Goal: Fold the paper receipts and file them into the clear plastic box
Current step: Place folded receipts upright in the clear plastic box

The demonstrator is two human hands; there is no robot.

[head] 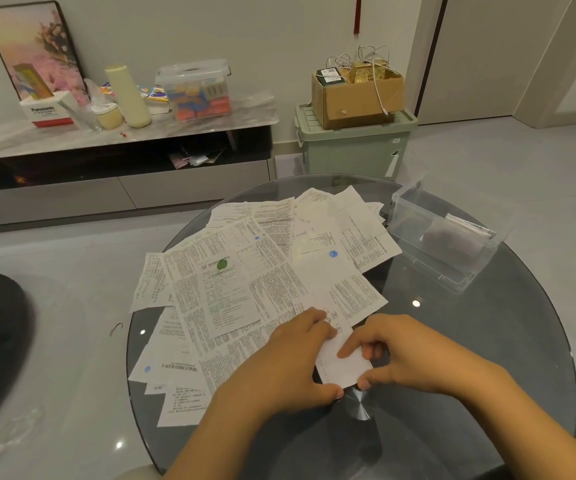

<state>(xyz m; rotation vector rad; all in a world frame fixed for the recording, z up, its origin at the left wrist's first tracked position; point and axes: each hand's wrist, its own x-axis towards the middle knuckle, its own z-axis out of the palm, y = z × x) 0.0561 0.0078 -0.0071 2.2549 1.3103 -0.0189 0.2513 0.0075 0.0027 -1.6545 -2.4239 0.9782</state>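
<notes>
At the near edge of the glass table (pixel 487 341), the left hand (pixel 293 362) and right hand (pixel 404 351) pinch one receipt (pixel 343 367) between them (apparently mid-fold). The clear plastic box (pixel 442 237) lies ahead and rightward, nearer the right hand.

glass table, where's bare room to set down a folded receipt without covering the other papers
Bare glass lies at the right of the glass table, between the right hand and the clear plastic box, and along the near edge beside the forearms. The left and far middle are crowded with overlapping receipts. Both hands, with the left hand, pinch one receipt.
</notes>
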